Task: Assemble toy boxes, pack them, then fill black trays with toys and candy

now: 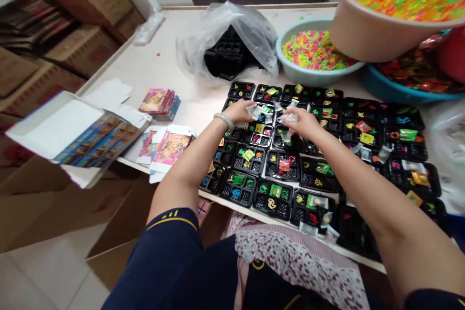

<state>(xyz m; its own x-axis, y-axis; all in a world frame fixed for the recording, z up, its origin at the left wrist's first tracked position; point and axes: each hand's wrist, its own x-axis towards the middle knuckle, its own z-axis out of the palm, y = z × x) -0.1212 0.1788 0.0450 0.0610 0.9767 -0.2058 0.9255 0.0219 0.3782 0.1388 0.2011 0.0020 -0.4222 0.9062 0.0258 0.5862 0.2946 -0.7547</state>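
Rows of black compartment trays (278, 205) cover the table in front of me, holding small coloured plastic pieces and little wrapped packets. My left hand (240, 112), a pale bangle (225, 122) on its wrist, is closed on small clear sachets (255, 111) over the trays in the back-left part. To its right, my right hand (305, 123) pinches another clear sachet (288, 117) above a tray. What the sachets contain is too small to make out. More clear sachets (308, 229) lie on trays at the near edge, and several at the right.
Behind the trays are a plastic bag (232, 14) of black trays, a light-blue basin (281, 53) and a pink tub (345, 34), both full of coloured pieces. Printed boxes (157, 101) and an open carton (78, 121) sit left. Cardboard boxes (78, 48) are stacked beyond.
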